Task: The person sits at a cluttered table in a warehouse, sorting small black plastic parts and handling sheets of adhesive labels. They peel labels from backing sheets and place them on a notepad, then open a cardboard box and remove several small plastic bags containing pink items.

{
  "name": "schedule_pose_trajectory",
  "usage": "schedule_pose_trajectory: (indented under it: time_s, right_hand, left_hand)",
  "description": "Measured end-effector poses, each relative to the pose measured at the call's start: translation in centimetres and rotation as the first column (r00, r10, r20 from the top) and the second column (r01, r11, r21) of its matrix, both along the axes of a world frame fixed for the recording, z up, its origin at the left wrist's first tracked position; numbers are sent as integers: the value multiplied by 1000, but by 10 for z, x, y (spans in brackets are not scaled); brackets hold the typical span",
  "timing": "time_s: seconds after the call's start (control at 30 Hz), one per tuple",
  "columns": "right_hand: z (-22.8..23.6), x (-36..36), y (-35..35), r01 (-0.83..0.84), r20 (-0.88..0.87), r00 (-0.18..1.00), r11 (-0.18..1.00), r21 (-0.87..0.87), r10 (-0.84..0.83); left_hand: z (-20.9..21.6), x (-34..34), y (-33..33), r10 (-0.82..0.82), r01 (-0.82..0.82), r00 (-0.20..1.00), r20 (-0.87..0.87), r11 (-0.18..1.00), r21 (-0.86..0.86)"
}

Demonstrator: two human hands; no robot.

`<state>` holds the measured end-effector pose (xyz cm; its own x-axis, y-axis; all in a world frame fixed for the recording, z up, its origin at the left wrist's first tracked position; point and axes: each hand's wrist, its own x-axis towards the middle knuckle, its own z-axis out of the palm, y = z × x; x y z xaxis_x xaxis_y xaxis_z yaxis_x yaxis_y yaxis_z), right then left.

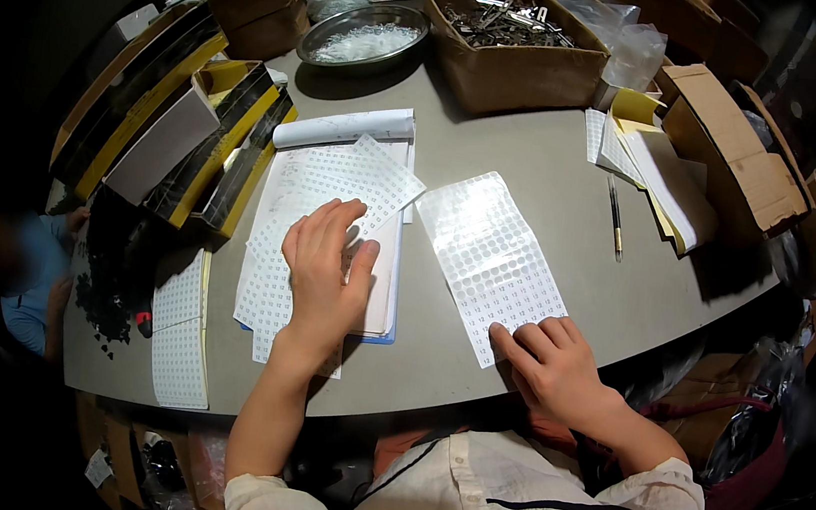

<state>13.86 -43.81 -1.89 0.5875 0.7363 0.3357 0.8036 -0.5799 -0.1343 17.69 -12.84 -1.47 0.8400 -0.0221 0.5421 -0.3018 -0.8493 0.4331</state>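
My left hand (324, 271) lies flat, fingers together, on a white sheet of small round stickers (319, 195) that covers an open notebook (384, 272). My right hand (554, 364) rests at the near corner of a second sticker sheet (489, 249), which shines with rows of clear round dots; the index finger presses the sheet's lower edge. Neither hand holds anything. Both sheets lie flat on the grey table (540, 159).
A cardboard box of metal parts (513, 40) and a metal bowl of white bits (362, 36) stand at the back. Black-and-yellow boxes (191, 130) at left, a pen (615, 216), paper stacks (659, 173), more sticker sheets (179, 340). Another person (29, 272) at far left.
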Motion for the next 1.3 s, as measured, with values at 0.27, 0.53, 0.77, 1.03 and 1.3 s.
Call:
schedule_pose_trajectory:
  time_s: [0.27,0.53,0.77,1.03,1.3]
  right_hand:
    - [5,13,17,34,-52,998,997,-68,-38]
    - [1,13,23,61,-93,994,997,-42,-65]
    - [-3,18,30,139,-184,974,990,18,-133]
    - [-11,20,31,163,-159,979,963,214,-131]
    - [-11,20,29,165,-162,979,953,253,-126]
  left_hand:
    - [14,0,14,87,-84,994,64,996,-37]
    - [34,-1,49,344,-320,934,100,926,-203]
    - [47,-9,96,551,-505,827,111,815,-284]
    - [28,-6,110,485,-518,826,-286,854,-49]
    - [15,4,104,527,-569,768,-363,823,-9]
